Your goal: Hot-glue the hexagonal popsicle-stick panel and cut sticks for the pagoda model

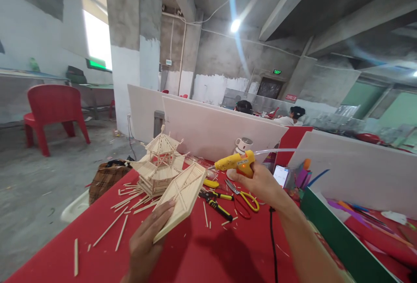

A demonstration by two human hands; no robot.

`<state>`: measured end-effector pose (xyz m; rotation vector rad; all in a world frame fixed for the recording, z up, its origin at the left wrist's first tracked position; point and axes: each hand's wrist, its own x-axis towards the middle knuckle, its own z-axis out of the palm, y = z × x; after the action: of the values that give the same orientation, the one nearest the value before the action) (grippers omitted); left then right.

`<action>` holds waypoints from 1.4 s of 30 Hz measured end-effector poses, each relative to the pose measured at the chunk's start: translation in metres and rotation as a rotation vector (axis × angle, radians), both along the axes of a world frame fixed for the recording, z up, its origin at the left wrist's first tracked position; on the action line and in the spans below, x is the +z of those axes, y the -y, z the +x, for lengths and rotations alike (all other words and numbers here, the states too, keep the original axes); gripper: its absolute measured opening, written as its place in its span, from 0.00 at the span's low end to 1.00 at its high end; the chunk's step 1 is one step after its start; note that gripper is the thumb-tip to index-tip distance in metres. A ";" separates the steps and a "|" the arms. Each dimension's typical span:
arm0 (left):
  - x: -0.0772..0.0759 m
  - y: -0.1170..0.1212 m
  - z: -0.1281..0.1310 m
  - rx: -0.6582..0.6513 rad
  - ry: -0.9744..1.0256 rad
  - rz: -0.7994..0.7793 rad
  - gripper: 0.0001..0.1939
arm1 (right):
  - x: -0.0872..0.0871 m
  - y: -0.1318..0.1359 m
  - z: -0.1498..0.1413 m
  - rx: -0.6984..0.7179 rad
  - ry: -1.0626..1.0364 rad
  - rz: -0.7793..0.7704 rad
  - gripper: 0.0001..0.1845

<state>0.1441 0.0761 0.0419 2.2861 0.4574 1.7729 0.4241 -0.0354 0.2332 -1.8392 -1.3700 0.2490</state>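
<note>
My left hand (151,226) grips a flat wooden panel (187,192) built from thin sticks, holding it tilted above the table. In my right hand (257,181) is a yellow hot glue gun (235,163), its small light glowing orange and a clear glue stick trailing from the back. The gun's nozzle points left, close to the panel's upper right corner; whether it touches I cannot tell. Behind the panel stands a tiered pagoda model (161,161) of pale wooden sticks. Below the gun lie scissors (249,200) with yellow handles and black-and-yellow pliers (218,205).
Loose sticks (110,226) are scattered over the red tabletop (97,261). A black cable (273,244) runs down the right side. A white cup (243,145), a lit phone (280,175) and a green box (339,235) stand around. White partitions (221,120) edge the table, with people beyond.
</note>
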 end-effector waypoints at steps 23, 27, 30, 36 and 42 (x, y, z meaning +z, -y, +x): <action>0.001 0.009 0.009 0.036 0.059 -0.122 0.14 | 0.040 -0.026 -0.002 -0.052 0.721 -0.119 0.11; -0.002 0.009 0.009 0.047 0.062 -0.154 0.14 | 0.040 -0.027 -0.004 -0.035 0.715 -0.117 0.11; -0.004 0.009 0.009 0.046 0.068 -0.174 0.14 | 0.040 -0.027 -0.005 -0.048 0.719 -0.124 0.11; -0.004 0.009 0.009 0.049 0.069 -0.206 0.13 | 0.040 -0.026 -0.005 -0.024 0.723 -0.117 0.11; -0.001 0.011 0.010 0.050 0.062 -0.211 0.14 | 0.041 -0.025 -0.006 -0.043 0.718 -0.148 0.12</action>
<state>0.1539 0.0654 0.0413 2.0876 0.6619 1.7221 0.4176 -0.0100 0.2738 -2.1862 -1.8130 -0.3850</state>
